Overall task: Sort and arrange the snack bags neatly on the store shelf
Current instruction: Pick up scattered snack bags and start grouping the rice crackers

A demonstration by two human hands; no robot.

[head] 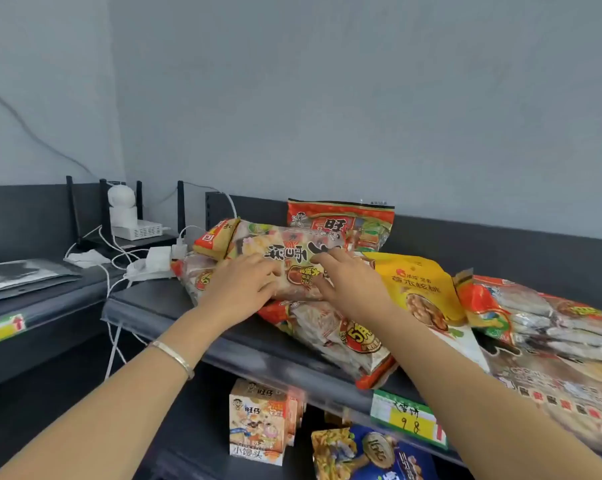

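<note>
Hands, left (243,289) and right (353,289), press top snack bag (294,245).

At mid-frame a snack bag (292,252) is being borne on a pile of bags (341,337) on the top shelf (147,299), another bag (341,220) being propped behind it, a pouch (417,285) being kept just right, a carton (258,420) being held on the lower shelf (192,441) below.

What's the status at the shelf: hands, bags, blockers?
Hands: left hand, right hand, both flat on top cracker bag. Bag lies across untidy pile on shelf. Yellow bag against pile at right; white chargers crowd left end.
</note>
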